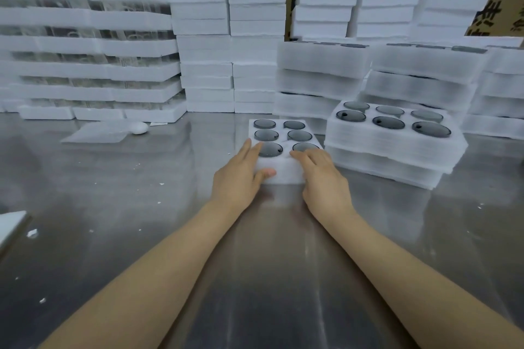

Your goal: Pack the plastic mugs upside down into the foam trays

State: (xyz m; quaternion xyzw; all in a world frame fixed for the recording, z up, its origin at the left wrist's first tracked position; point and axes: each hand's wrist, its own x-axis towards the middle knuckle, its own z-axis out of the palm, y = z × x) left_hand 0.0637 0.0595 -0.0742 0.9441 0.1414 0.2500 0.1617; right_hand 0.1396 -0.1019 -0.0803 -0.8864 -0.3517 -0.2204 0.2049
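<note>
A white foam tray (283,170) with several round holes lies on the steel table in front of me. Through the holes only dark grey shows (266,134); I cannot tell whether mugs sit in them. My left hand (241,176) grips the tray's near left corner, thumb on the front face and fingers on top. My right hand (323,176) rests on the near right corner, fingers spread over the top beside a hole.
A stack of foam trays with holes (391,150) stands right of the tray, taller stacks (320,71) behind it. Solid foam blocks (204,45) and packed trays with clear mugs (85,45) line the back. A foam sheet (96,133) lies left. Cardboard boxes (499,14) stand behind.
</note>
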